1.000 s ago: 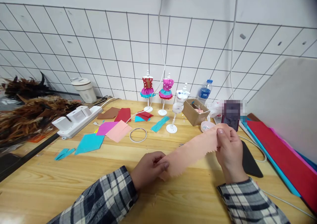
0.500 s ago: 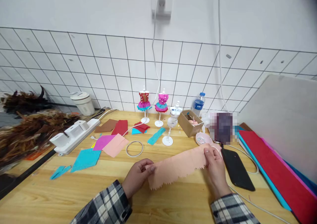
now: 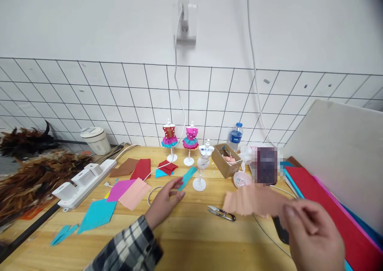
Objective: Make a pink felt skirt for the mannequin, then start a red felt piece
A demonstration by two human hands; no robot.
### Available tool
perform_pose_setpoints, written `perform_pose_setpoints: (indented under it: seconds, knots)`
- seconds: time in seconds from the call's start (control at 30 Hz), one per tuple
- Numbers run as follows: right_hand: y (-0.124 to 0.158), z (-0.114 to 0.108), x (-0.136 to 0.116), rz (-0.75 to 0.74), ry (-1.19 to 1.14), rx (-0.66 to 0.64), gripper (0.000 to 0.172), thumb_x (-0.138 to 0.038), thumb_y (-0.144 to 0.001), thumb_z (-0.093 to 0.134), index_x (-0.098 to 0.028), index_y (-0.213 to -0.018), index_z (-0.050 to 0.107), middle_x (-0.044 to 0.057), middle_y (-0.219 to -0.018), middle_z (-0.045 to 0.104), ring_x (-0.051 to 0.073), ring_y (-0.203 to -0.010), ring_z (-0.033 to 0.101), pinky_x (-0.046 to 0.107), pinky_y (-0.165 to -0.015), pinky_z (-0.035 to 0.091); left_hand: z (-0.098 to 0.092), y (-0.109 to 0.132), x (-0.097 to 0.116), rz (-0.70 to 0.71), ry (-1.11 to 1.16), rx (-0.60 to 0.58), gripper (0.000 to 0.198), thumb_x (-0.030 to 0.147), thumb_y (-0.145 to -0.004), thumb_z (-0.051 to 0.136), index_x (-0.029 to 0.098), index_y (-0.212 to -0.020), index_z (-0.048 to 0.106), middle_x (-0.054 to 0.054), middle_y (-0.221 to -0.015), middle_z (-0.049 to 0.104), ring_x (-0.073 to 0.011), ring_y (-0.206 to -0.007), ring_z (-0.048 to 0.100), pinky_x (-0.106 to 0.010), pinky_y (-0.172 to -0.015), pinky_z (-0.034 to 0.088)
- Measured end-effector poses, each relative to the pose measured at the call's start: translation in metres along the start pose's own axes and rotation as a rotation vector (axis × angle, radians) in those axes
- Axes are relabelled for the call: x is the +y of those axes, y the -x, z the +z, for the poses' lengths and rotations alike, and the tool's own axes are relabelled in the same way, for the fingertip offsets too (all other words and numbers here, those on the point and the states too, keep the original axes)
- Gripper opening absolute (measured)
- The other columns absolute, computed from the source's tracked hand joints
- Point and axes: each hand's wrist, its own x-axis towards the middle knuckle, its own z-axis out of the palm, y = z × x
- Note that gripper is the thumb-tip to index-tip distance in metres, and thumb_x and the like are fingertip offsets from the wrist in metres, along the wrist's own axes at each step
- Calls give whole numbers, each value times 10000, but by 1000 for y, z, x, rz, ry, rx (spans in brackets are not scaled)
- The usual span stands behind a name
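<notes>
Peach strip [image 3: 254,200] runs lengthwise crosswise, pointing left from the right hand [image 3: 315,233].

Strip [image 3: 254,201] peach; sleeve [image 3: 128,241] blk/wht plaid; wall [image 3: 200,79] wht w/ blk grid; table [image 3: 191,241] lt. tan, wood-grained; box [image 3: 232,171] brown; dish [image 3: 239,186] pale pink; cup [image 3: 98,144] cream; bottle cap [image 3: 239,125] blue.

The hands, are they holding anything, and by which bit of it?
The right hand holds the peach strip by its right end, between thumb and fingers. The left hand holds nothing.
</notes>
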Motion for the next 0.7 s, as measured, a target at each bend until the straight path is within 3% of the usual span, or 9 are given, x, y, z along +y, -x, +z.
perform_pose_setpoints:
  seconds: [0.03, 0.07, 0.1, 0.17, 0.3, 0.43, 0.53, 0.6, 0.7]
  knots:
    - [11, 2, -5, -133, 88, -125, 51, -250, -821, 637, -226, -851, 603, -3, -742, 622, 148, -644, 578, 232, -560, 433, 2, -17, 4, 13, -13, 4, 634, 457, -804, 635, 161, -1345, 489, -179, -1353, 560, -302, -1256, 521, -451, -1026, 430]
    - [24, 8, -7, -257, 158, -347, 36, -219, -841, 579, -230, -857, 609, 9, -750, 634, 157, -652, 581, 242, -564, 428, 6, -33, 5, 27, -23, 18, 679, 448, -779, 661, 146, -1359, 478, -196, -1396, 524, -320, -1294, 490, -469, -1053, 402]
    - [38, 17, -6, -353, 237, -473, 90, -188, -838, 534, -235, -852, 609, 14, -758, 643, 167, -672, 587, 256, -590, 427, 12, -49, 5, 36, -23, 19, 706, 435, -751, 690, 133, -1355, 484, -208, -1423, 495, -335, -1319, 464, -480, -1074, 377]
    - [62, 40, 5, -474, 409, -611, 209, -93, -784, 470, -233, -849, 611, 23, -751, 650, 195, -709, 600, 291, -650, 422, 30, -74, 1, 53, -13, 13, 724, 396, -712, 730, 133, -1345, 497, -207, -1455, 464, -341, -1359, 418, -475, -1099, 349]
    - [93, 71, 31, -299, 641, -843, 273, -12, -696, 498, -212, -816, 639, 33, -784, 685, 202, -745, 638, 276, -641, 411, 62, -98, -12, 99, 23, -8, 596, 344, -777, 661, 145, -1318, 513, -166, -1355, 578, -285, -1289, 507, -422, -1075, 380]
    - [98, 69, 31, -44, 452, -1051, 316, -222, -811, 593, -240, -1121, 653, 40, -953, 727, 201, -826, 662, 272, -691, 447, 73, -99, -18, 91, 48, -46, 358, 357, -836, 559, 141, -1114, 625, -132, -1044, 723, -253, -1020, 662, -372, -896, 492]
    - [88, 63, 28, 100, 323, -1027, 351, -324, -906, 494, -221, -1214, 629, 60, -986, 725, 191, -806, 660, 293, -719, 471, 71, -88, -15, 86, 65, -43, 282, 386, -833, 554, 154, -954, 662, -94, -891, 726, -232, -878, 675, -342, -809, 501]
    - [79, 61, 29, 89, 320, -975, 352, -249, -917, 441, -207, -1208, 633, 75, -1025, 710, 198, -900, 645, 310, -795, 469, 67, -74, -9, 90, 84, -25, 266, 399, -832, 563, 166, -922, 654, -71, -844, 710, -213, -838, 663, -324, -793, 493]
    - [69, 60, 32, -120, 338, -1113, 429, -104, -825, 478, -275, -1177, 654, 36, -1172, 665, 207, -1107, 562, 329, -939, 400, 58, -44, 1, 79, 131, -14, 262, 427, -854, 548, 174, -881, 611, -52, -809, 681, -182, -786, 641, -292, -747, 491]
